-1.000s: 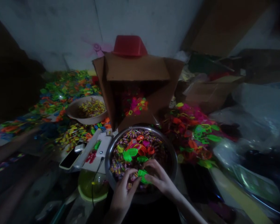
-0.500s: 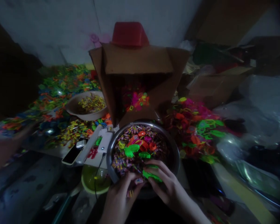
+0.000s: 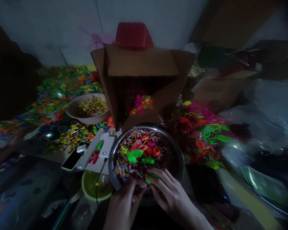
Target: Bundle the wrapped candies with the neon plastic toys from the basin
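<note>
A person's 2 bare hands work close together over the near edge of a metal bowl (image 3: 112, 159) filled with small wrapped pieces (image 3: 124, 171). The right hand (image 3: 165, 187) has its grip closed around a green plastic piece (image 3: 148, 181), which sits just above the bowl's contents, partly hidden by the fingers. The left hand (image 3: 127, 195), at its side, pinches a small wrapped item (image 3: 143, 184) between thumb and finger. Orange plastic pieces (image 3: 147, 150) and other green ones lie on top inside the bowl. Behind it stands an open cardboard box (image 3: 142, 65) topped by 1 red tub (image 3: 133, 35); at left, a phone (image 3: 73, 159) rests on the surface near a pale basin (image 3: 86, 120).
</note>
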A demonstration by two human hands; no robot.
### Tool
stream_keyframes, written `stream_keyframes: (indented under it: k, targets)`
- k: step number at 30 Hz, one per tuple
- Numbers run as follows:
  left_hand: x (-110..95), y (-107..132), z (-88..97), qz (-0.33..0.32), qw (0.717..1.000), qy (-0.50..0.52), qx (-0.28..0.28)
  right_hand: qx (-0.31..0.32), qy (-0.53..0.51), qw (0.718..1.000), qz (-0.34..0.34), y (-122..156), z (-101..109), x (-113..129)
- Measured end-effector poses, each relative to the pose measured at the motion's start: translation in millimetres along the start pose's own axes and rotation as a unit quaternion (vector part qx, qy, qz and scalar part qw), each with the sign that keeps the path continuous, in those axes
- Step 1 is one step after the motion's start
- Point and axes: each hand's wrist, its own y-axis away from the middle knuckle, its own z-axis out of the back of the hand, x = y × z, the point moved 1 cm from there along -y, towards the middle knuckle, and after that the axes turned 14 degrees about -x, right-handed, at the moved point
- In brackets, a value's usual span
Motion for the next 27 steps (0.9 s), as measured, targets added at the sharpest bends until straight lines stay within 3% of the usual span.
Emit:
stream_keyframes:
  k: [9, 16, 23, 27]
  targets:
    - [8.1, 2.6, 1.0, 0.01, 1.0, -0.022, 0.009, -0.003, 0.02, 1.0, 0.016, 0.6, -5.5, 0.4]
    - [6.3, 5.1, 2.6, 0.004, 0.998, -0.036, 0.046, 0.05, 0.065, 0.996, 0.019, 7.0, -9.5, -0.6]
    - [5.2, 10.4, -1.2, 0.024, 0.999, 0.0, 0.022, -0.027, 0.067, 0.986, 0.148, 10.3, -11.9, -6.7]
    - [7.3, 9.6, -3.6, 0.052, 0.998, 0.031, 0.029, -0.032, 0.061, 0.985, 0.156, 12.3, -13.7, -11.5]
